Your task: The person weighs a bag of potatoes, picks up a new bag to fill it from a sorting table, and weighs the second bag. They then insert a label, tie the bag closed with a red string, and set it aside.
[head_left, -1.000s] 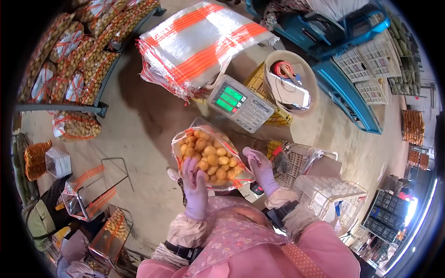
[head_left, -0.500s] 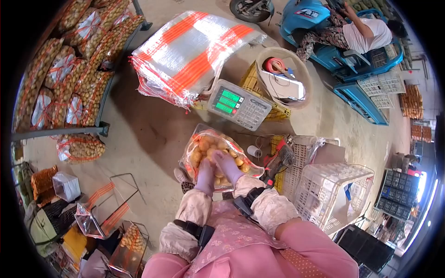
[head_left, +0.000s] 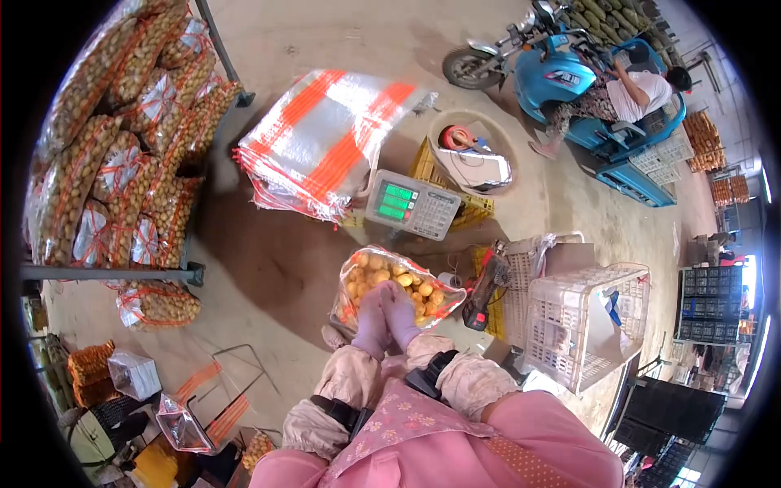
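An open clear bag with orange edging (head_left: 345, 286) holds round yellow-brown produce (head_left: 415, 285) below the scale. My left hand (head_left: 373, 319) and my right hand (head_left: 399, 311), both in pale purple gloves, are side by side at the bag's near edge, touching or almost touching each other. Their fingers point into the bag and are bunched; what they grip, if anything, is hidden. Just beyond the bag, a grey scale display (head_left: 412, 205) shows green digits.
Folded silver-and-orange bags (head_left: 325, 138) lie beyond the scale. A round tub (head_left: 476, 154) holds tape. White crates (head_left: 582, 325) and a red-black power tool (head_left: 486, 289) are at right. Filled bags (head_left: 130, 179) stand on a rack at left. A person (head_left: 643, 93) sits on a blue tricycle.
The view has shifted, showing more of the tricycle. My hands have moved back from the middle of the produce to the bag's near edge and closer together.
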Motion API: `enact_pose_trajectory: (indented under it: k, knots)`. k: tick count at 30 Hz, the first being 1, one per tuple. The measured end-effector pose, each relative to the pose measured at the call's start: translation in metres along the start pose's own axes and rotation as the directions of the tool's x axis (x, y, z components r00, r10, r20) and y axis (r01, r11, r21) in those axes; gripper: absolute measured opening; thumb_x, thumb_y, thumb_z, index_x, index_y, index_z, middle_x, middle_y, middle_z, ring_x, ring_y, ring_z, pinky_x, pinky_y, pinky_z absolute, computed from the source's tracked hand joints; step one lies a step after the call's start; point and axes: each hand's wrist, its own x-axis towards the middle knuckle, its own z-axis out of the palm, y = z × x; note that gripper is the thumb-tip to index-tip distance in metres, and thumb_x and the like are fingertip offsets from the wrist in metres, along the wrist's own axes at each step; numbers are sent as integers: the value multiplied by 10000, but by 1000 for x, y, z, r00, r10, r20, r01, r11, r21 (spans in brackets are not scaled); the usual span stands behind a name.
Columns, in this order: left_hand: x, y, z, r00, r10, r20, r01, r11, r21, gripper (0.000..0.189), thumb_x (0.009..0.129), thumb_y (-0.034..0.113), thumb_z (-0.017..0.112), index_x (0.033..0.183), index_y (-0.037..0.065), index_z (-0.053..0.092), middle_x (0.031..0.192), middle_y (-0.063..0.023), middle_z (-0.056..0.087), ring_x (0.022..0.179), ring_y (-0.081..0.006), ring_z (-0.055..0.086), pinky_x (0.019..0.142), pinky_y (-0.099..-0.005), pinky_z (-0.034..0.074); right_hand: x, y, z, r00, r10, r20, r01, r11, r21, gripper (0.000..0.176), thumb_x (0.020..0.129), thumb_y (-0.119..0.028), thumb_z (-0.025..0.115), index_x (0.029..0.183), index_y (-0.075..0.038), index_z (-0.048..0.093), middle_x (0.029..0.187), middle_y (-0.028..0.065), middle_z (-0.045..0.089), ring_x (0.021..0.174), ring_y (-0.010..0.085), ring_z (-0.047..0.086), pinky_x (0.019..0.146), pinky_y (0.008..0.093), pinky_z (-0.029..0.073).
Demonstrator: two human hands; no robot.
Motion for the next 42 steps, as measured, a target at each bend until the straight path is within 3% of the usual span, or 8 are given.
enact_pose_trajectory:
  k: [14,16,17,19,22,28,30,42]
  knots:
    - [24,-34,-4,968,-217,-127,190,963,-192,224,944,289,486,1064,143,608,971,-55,643,882,-219,615,753,-358,537,16,7,-51,980,-174,98,158,977,146,360,922,-325,657,1166,-63,629,970,94,692,854,213,657,795,322,514]
    - [61,-68,-74,992,93,83,-124,742,659,159,938,209,496,1080,209,567,894,-35,624,821,-193,602,676,-375,535,40,32,-44,968,-214,129,135,884,448,238,968,-258,607,1119,-75,628,1004,18,651,762,117,621,653,284,519]
    - [50,-55,-57,992,99,79,-126,735,666,159,938,209,496,1080,209,567,894,-35,624,821,-193,602,676,-375,535,47,34,-55,970,-150,191,17,826,564,223,981,-262,596,1114,-86,631,976,-7,630,740,98,597,640,268,510]
    - [6,-15,8,955,-86,-284,110,991,71,195,929,150,491,1099,241,522,934,-25,599,858,-185,582,636,-364,525,44,22,-83,959,2,282,-196,725,661,194,997,-263,582,1107,-112,632,946,-33,605,750,79,568,654,251,502]
    - [-3,-1,26,914,-50,-403,131,976,175,244,925,128,482,1147,227,498,1061,-29,580,948,-214,568,653,-350,528,51,36,-107,960,-15,280,-185,717,672,194,1005,-253,573,1118,-105,625,988,-32,609,833,78,572,700,257,505]
    - [62,-41,-117,989,128,-76,-58,802,594,400,910,175,572,1293,233,472,956,-51,626,1010,-179,599,864,-381,522,35,54,-148,950,47,308,-266,638,723,199,1019,-230,549,1143,-91,618,1026,-7,615,896,96,584,734,263,514]
    - [70,-42,-131,967,-85,-240,194,856,479,391,925,159,560,1304,216,482,941,-2,613,991,-149,590,913,-387,498,34,70,-160,952,32,305,-245,679,692,202,1016,-224,556,1150,-86,616,1030,-8,614,905,99,588,737,264,519]
    - [-81,-12,75,995,-89,-33,87,994,-66,223,1002,165,532,1220,128,559,1044,18,610,992,-119,590,880,-344,534,5,41,-172,701,189,688,-702,355,618,490,987,-519,499,1255,-112,548,1002,45,642,880,152,631,699,286,553]
